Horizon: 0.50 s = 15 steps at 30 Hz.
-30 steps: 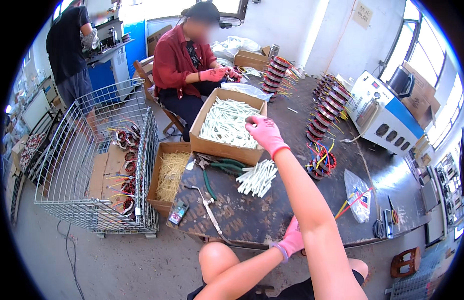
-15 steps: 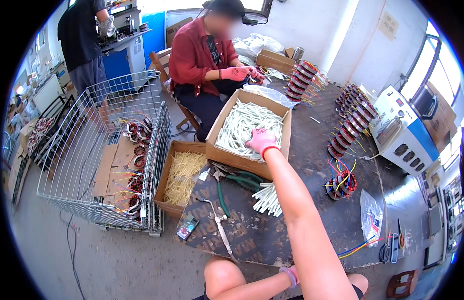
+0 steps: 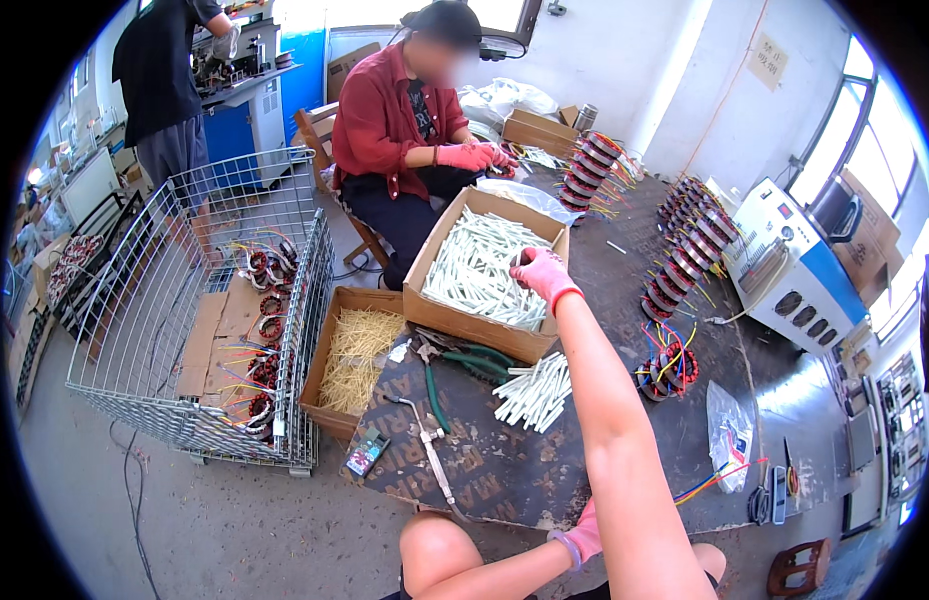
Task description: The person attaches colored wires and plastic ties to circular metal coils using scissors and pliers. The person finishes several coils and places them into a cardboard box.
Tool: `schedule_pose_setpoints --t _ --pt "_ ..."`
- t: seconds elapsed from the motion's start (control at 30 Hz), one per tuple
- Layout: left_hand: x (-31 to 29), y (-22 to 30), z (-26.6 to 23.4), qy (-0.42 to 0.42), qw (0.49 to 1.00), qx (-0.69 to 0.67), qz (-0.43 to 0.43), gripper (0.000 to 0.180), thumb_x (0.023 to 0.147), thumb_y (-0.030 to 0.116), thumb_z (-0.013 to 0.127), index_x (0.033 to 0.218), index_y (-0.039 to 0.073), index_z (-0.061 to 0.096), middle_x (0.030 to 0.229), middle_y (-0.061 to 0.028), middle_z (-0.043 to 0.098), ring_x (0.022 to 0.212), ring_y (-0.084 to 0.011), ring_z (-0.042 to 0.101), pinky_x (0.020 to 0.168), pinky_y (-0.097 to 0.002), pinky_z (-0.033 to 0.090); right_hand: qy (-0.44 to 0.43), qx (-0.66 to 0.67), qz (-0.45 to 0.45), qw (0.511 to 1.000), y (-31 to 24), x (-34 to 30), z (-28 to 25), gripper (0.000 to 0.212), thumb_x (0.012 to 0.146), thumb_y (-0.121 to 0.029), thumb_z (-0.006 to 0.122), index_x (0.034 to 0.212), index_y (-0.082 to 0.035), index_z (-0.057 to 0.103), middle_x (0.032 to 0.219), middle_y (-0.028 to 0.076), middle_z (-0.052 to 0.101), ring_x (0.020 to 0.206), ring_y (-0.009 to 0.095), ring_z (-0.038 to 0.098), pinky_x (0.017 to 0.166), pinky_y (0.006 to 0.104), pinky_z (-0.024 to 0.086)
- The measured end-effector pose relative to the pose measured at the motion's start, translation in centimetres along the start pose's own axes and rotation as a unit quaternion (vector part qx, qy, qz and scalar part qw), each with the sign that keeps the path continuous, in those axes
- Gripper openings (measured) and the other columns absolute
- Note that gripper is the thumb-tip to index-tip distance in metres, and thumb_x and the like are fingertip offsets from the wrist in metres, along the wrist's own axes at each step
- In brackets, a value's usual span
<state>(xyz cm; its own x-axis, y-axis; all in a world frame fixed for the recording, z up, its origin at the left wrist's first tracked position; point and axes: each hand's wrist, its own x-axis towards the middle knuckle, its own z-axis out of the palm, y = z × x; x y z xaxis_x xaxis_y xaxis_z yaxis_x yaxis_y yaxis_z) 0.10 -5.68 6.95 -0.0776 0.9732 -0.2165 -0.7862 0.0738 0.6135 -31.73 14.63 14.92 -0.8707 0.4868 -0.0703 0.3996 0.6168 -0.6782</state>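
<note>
- Over the right rim of a cardboard box (image 3: 475,330): right hand (image 3: 547,275), pink-gloved, fingers bent inward, tips above the white tubes (image 3: 475,262). Thumb and fingertips seemingly near together; whether clamped on a tube, cannot tell.
- Low, near the front edge of the dark table (image 3: 525,480): left hand (image 3: 587,538), likewise gloved, partly hidden behind the right forearm (image 3: 625,460). Fingers apart or together, empty or loaded: cannot tell.
- Just right of the same forearm: coloured wires (image 3: 715,483), inner ends hidden; no white tube discernible along the visible lengths.
- Location of the white tubes: most heaped in the box, pointing many ways; some in a loose pile (image 3: 535,392) on the table, just in front of the box and roughly aligned.
- Done, as far as can be judged: one modest pile out on the table; many wound rings (image 3: 690,255) gathered in leaning stacks, farther back on the right.
- Left, by the same judgement: a far larger stock of tubes in the box; a short group of rings (image 3: 670,372) apart from the tall stacks. Overall share completed: cannot tell.
- Left of the pile: green-handled pliers (image 3: 435,400) and a slender metal tool (image 3: 432,455), both untouched.
</note>
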Motion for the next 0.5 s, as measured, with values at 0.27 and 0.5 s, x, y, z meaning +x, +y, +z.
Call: schedule_pose_setpoints --t 0.27,0.5 --pt "0.0 0.7 0.7 -0.012 0.998 0.069 -0.009 0.061 0.091 0.029 0.068 0.14 0.005 0.042 0.144 -0.0145 0.045 0.134 -0.0238 0.04 0.112 -0.0353 0.032 0.081 0.055 -0.065 0.993 2.5 1.5 -1.0 0.023 0.083 -0.018 0.069 0.103 -0.005 0.07 0.087 0.013 0.071 0.082 0.024 0.068 0.074 0.0353 0.051" --pt "0.7 -0.4 0.6 -0.019 0.997 0.067 0.026 0.059 0.089 0.028 0.07 0.136 0.004 0.045 0.14 -0.0139 0.049 0.13 -0.0238 0.043 0.11 -0.0355 0.035 0.168 0.168 -0.017 0.971 1.6 0.4 -1.8 0.02 0.083 -0.018 0.069 0.093 -0.001 0.07 0.077 0.009 0.07 0.071 0.019 0.067 0.069 0.0333 0.051"
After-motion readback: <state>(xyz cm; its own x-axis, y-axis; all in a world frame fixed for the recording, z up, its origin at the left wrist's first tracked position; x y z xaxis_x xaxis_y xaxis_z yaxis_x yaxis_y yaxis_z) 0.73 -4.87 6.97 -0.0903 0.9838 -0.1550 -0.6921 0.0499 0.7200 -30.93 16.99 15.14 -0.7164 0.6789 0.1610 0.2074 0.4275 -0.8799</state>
